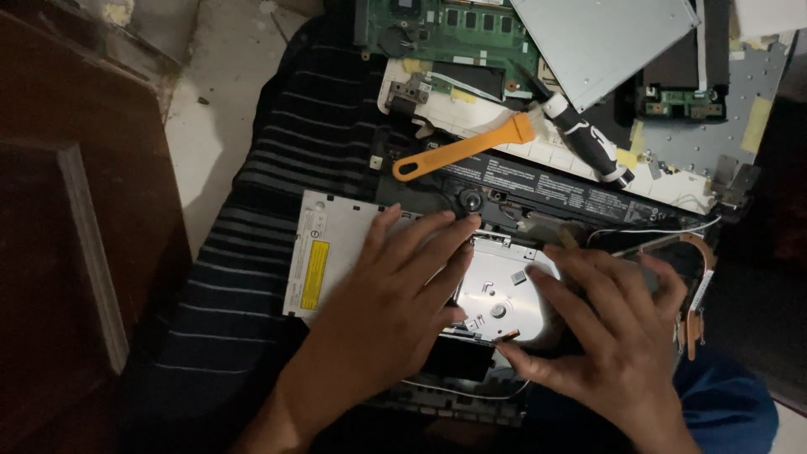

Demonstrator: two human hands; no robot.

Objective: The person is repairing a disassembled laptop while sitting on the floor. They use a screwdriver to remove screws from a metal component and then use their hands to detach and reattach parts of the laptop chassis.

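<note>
Under the left hand lies a slim silver optical drive, its long axis running left to right across the lap; that palm presses flat on the casing, fingers spread and unclasped, the yellow label sticking out just left of the wrist. Right of those fingertips sits the shiny tray with its round hub. Now the right hand: thumb touching the tray's near edge, fingers laid over its far side, pinching lightly rather than clenched. Both hands touch the drive, the left covering more. Beyond the knuckles, an orange brush rests on dark laptop parts. The tray's right end is hidden; dim light blurs the wiring
</note>
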